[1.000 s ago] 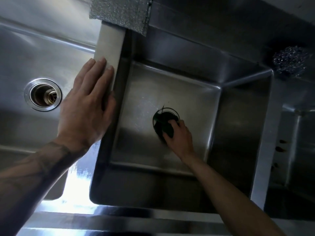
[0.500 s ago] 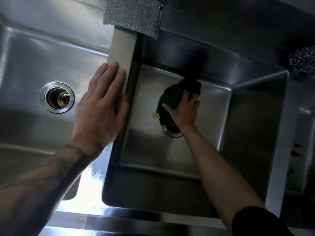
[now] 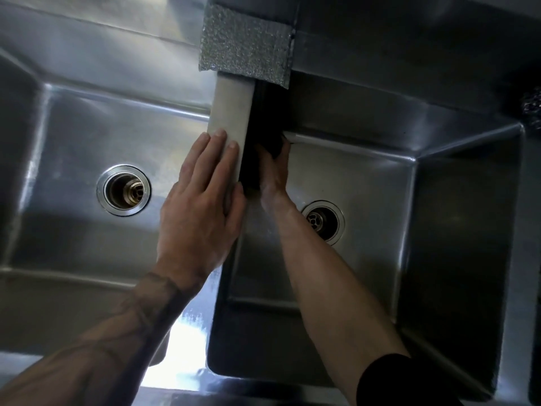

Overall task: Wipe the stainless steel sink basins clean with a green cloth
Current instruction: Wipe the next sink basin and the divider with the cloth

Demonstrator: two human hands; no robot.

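Note:
Two stainless steel basins lie below me. My left hand rests flat, fingers straight, on the divider between them. My right hand is down in the right basin at its far left corner and presses the dark green cloth against the left wall. The cloth looks almost black in the shadow and is partly hidden by the divider and my fingers. The right basin's drain lies uncovered beside my right forearm.
The left basin has an open round drain. A glittery grey scouring cloth hangs over the back ledge above the divider. A steel wool ball sits at the far right edge. A third basin edge shows at right.
My right hand has carried the cloth from the drain to the back of the basin floor and then left into the far left corner. The drain is now uncovered. My left hand stays on the divider.

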